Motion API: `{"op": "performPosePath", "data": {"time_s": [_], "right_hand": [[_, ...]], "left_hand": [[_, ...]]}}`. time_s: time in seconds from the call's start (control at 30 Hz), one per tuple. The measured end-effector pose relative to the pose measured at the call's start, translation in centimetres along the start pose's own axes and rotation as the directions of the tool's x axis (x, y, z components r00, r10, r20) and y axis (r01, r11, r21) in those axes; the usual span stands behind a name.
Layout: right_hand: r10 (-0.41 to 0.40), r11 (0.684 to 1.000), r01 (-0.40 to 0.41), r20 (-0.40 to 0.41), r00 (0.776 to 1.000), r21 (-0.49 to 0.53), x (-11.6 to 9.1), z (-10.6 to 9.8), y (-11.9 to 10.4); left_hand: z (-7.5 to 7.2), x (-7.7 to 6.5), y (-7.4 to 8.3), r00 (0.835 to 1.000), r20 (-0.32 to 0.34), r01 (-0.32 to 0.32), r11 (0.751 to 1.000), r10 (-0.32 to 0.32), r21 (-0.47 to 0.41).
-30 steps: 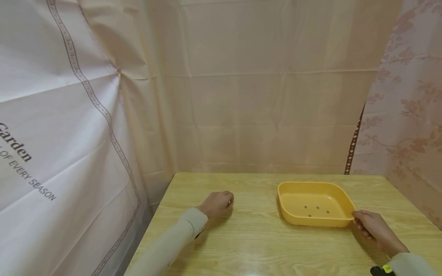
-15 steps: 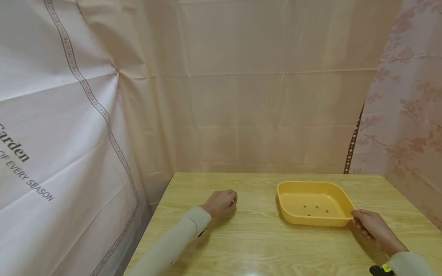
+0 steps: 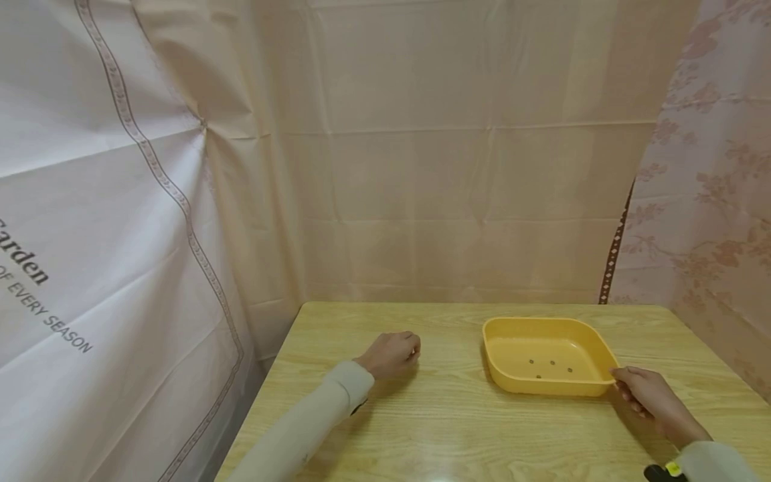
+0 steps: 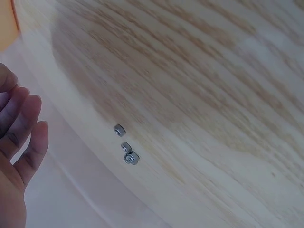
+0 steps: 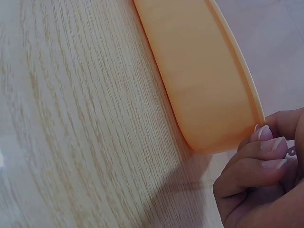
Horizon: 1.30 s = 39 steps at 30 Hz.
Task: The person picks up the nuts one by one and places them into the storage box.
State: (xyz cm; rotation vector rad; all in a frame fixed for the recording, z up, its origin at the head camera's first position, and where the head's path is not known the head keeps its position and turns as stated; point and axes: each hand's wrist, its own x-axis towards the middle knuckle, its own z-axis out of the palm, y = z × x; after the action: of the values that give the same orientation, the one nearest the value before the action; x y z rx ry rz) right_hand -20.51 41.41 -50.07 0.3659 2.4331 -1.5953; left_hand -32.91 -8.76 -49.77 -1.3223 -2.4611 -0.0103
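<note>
A yellow plastic tray stands on the right half of the table, with several small nuts on its floor. My right hand grips the tray's near right corner between thumb and forefinger, its other fingers curled below the rim. Left of the tray, my left hand is held over the table with thumb and forefinger pinched together. What they pinch looks like a small nut, almost wholly hidden by the fingers. In the left wrist view several loose metal nuts lie on the wood; the head view does not show them.
The wood-grain table carries the tray and both forearms reach over it. Beige cloth hangs behind the table. A printed white cloth hangs on the left, a flowered one on the right.
My left hand has moved a little to the right, towards the tray. The right hand keeps its grip on the corner, and the tray stays in place.
</note>
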Motion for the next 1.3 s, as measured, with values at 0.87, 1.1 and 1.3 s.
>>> {"op": "performPosePath", "data": {"time_s": [0.87, 1.1, 1.3], "right_hand": [[-0.031, 0.999, 0.031, -0.023, 0.999, 0.01, -0.1, 0.3, 0.4], [-0.013, 1.0, 0.013, -0.017, 1.0, 0.011, -0.1, 0.2, 0.1], [-0.022, 1.0, 0.022, -0.022, 1.0, 0.01, -0.1, 0.3, 0.1]], "left_hand": [[-0.4, 2.1, 1.3, 0.999, 0.031, -0.013, 1.0, 0.013, -0.006], [-0.7, 2.4, 1.7, 0.999, 0.047, -0.015, 1.0, 0.014, 0.012], [-0.9, 2.8, 2.1, 0.999, 0.045, -0.016, 1.0, 0.016, 0.012]]}}
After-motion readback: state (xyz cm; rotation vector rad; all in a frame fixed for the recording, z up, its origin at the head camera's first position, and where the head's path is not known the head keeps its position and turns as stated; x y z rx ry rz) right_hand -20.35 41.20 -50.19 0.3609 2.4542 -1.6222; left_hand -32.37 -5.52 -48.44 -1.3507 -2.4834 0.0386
